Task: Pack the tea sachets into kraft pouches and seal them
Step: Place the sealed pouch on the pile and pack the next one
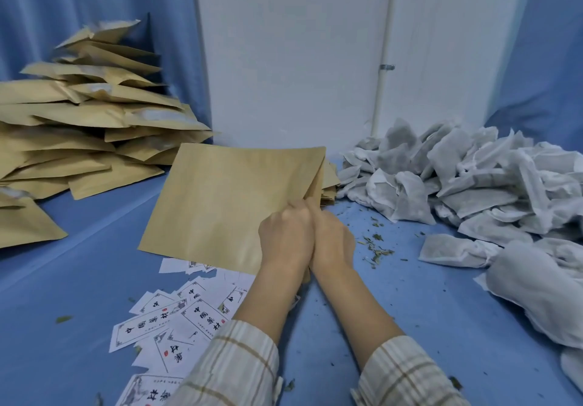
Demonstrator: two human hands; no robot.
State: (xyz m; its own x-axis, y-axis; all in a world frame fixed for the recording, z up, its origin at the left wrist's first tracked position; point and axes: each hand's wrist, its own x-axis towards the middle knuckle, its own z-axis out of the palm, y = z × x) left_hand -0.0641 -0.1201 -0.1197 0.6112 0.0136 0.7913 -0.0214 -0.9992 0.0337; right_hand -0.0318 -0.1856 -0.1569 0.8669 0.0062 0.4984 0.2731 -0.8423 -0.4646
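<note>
Left hand (pixel 285 235) and right hand (pixel 332 241) side by side, both pinching right edge of kraft pouch (pixel 227 204), held tilted above table. We judge pouch light, flat, easily creased; we grip opening lips. Tea sachets (pixel 473 181) heaped right of hands: soft, tearable; we take by body.

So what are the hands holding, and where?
Both hands, left and right, pinch one kraft pouch at its right edge, apparently at the opening.
</note>
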